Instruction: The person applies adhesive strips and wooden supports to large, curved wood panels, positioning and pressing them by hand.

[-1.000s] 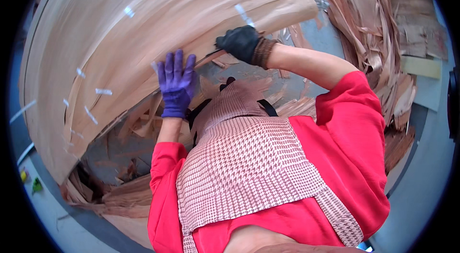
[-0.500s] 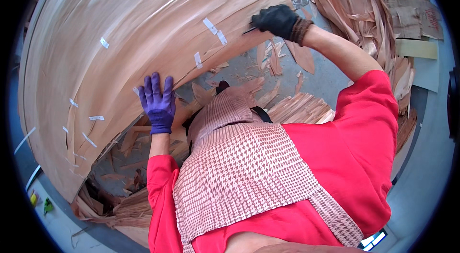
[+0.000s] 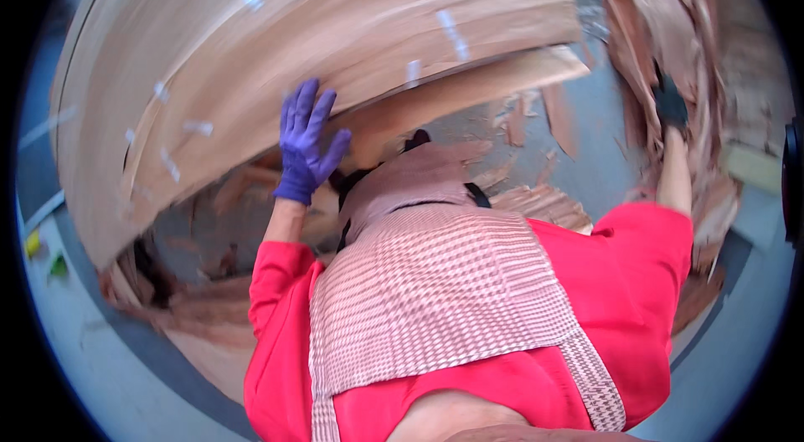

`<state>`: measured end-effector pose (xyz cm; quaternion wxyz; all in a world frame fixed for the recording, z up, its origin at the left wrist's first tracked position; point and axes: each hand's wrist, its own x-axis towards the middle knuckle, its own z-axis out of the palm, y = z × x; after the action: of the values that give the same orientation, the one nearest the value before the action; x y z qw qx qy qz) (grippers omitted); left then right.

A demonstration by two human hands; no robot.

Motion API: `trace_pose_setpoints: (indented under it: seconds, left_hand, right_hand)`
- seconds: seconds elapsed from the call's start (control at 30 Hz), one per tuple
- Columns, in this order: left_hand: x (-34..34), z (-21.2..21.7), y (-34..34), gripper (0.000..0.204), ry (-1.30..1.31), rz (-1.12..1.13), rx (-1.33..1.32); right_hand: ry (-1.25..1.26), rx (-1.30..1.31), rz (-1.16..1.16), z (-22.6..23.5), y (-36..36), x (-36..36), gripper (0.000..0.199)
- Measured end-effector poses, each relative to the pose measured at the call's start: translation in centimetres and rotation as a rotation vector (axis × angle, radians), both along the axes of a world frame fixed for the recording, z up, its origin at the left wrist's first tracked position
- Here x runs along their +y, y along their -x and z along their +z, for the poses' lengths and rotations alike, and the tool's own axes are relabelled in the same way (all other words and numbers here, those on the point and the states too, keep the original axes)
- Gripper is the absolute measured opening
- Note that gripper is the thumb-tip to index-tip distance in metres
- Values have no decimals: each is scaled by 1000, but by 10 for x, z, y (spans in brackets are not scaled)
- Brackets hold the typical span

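Red sleeves: both forearms come up from the lower edge, over a checked pink-and-white cloth (image 3: 435, 291) across the chest.
Left hand (image 3: 303, 145): in a purple glove, fingers spread wide, palm flat against the underside of the veneer sheet (image 3: 276, 48).
Veneer sheet: thin pale wood, large and bowed, patched with small tape strips, filling the upper left.
Right hand (image 3: 670, 103): in a dark glove, blurred, out to the right against the scrap pile (image 3: 662, 15); cannot tell its grip.
Floor (image 3: 578, 149): grey, strewn with veneer offcuts.
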<state>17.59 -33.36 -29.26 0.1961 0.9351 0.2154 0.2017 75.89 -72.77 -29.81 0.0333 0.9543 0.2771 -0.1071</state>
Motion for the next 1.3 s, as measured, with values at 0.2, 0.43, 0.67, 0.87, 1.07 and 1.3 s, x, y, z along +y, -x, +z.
trace_pose_setpoints:
  seconds: [0.2, 0.43, 0.67, 0.87, 1.07, 1.3]
  left_hand:
    - [45, 5, 91, 44, -215, 500, -88]
    - [92, -52, 160, 57, -457, 839, 317]
    - [124, -28, 200, 50, -249, 694, 91]
    - [230, -14, 304, 51, -542, 896, 149]
    - [270, -58, 350, 53, -331, 918, 257]
    - [275, -11, 482, 28, -240, 770, -463]
  right_hand:
    - [-175, -68, 28, -69, 79, -49, 55]
    - [-641, 63, -6, -55, 137, 50, 54]
    - [-635, -25, 199, -25, 228, 139, 43]
    - [-457, 27, 266, 10, 362, 187, 38]
    - [-487, 43, 366, 22, 488, 199, 35]
    - [-562, 238, 322, 9, 572, 252, 32]
